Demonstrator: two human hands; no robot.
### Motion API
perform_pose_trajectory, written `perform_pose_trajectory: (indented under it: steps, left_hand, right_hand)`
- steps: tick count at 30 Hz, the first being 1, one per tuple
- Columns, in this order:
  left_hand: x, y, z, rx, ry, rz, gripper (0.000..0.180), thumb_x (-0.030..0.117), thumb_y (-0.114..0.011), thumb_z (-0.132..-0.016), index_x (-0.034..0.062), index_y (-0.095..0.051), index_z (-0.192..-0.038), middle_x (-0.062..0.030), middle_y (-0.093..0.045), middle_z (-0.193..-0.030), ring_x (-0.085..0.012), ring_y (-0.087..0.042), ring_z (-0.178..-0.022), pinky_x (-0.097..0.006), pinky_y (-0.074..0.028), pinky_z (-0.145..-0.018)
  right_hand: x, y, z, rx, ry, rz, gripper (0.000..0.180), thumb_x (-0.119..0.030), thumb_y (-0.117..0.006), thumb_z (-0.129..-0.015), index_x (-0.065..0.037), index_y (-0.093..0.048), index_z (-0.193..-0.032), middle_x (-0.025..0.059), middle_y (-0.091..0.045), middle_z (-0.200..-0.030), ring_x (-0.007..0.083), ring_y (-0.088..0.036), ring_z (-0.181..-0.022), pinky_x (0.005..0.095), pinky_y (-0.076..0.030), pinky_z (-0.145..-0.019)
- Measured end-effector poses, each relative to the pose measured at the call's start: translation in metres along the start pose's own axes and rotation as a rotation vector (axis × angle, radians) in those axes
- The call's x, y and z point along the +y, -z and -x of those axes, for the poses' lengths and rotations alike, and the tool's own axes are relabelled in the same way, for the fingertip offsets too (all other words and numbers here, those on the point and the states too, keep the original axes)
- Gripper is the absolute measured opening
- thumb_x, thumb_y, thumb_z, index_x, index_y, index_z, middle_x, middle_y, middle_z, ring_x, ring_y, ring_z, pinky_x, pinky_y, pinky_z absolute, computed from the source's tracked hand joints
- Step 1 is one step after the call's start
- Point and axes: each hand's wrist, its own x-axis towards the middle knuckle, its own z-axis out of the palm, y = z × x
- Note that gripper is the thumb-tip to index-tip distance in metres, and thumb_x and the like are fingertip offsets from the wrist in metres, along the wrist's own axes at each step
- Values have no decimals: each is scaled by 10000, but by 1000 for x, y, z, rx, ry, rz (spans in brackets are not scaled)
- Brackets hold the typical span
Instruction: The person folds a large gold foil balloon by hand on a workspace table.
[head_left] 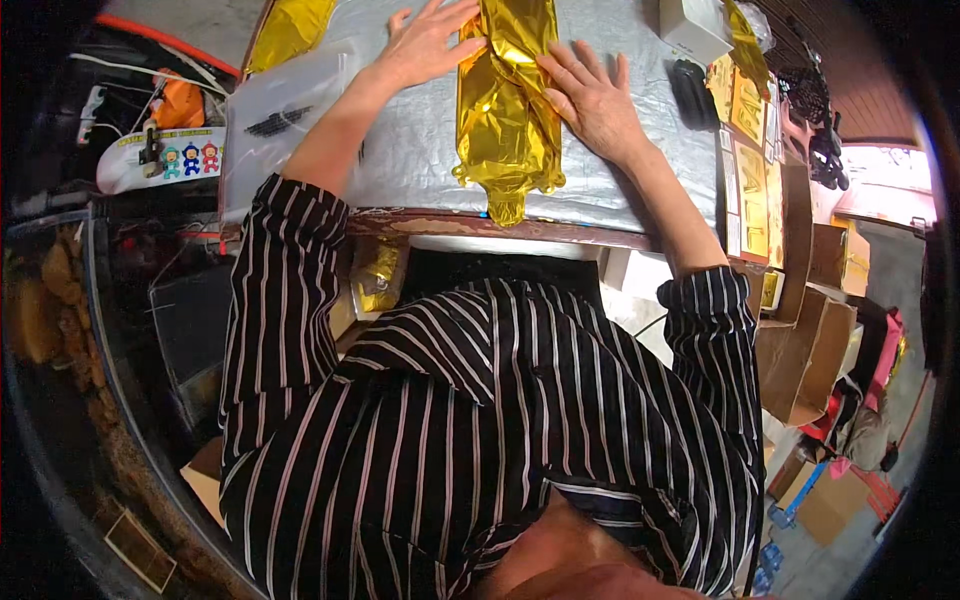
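A shiny gold foil balloon (510, 130) lies flat and lengthwise on the silver-grey table cover (420, 150). Its upper part is creased, with a fold running across it, and its narrow tab hangs at the table's near edge. My left hand (428, 48) rests at the foil's upper left side, fingers stretched out and the tips on the foil. On the opposite side my right hand (598, 108) lies with its fingers extended, the nearest ones touching the foil's right edge. The foil's far end runs out of the picture.
Clear plastic bags (285, 110) lie at the table's left, below another gold foil piece (290, 32). At the right are a white box (695, 28), a black object (692, 95) and gold-printed packs (750, 190). Cardboard boxes (800, 350) stand beyond the right edge.
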Motion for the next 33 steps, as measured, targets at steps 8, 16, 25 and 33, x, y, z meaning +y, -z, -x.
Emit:
perform_pose_trajectory:
  steps: [8, 16, 25, 33]
  left_hand:
    - [26, 42, -8, -275, 154, 274, 1071, 661, -697, -842, 62, -275, -1623, -217, -302, -1662, -431, -252, -1536, -707, -177, -1184]
    - [30, 61, 9, 64, -196, 363, 995, 448, -808, -862, 61, -284, -1615, -226, -425, -1588, -390, -388, -1478, -552, -327, -1187]
    - [29, 82, 40, -187, -404, 36, 399, 159, -723, -890, 88, -683, -1280, -66, -693, -1325, -231, -642, -1235, -376, -471, -1050]
    - [50, 71, 17, -214, -484, 17, 523, 88, -709, -863, 79, -624, -1379, -71, -632, -1417, -263, -576, -1311, -401, -436, -1118]
  right_hand:
    - [0, 0, -3, -29, 15, -20, 508, -419, -449, -1088, -220, -442, -1556, 1, -419, -1624, 311, -342, -1518, 699, -141, -1179]
    - [2, 1, -4, -17, 19, 8, 522, -432, -471, -1078, -219, -444, -1554, 0, -429, -1621, 313, -358, -1507, 688, -152, -1179]
    - [5, 1, 0, 18, 39, -53, 608, -528, -540, -1026, -216, -455, -1541, 9, -466, -1596, 322, -372, -1498, 651, -176, -1172]
    - [4, 1, -2, 10, 45, -25, 610, -528, -541, -1026, -224, -448, -1546, 14, -459, -1604, 325, -369, -1503, 650, -178, -1173]
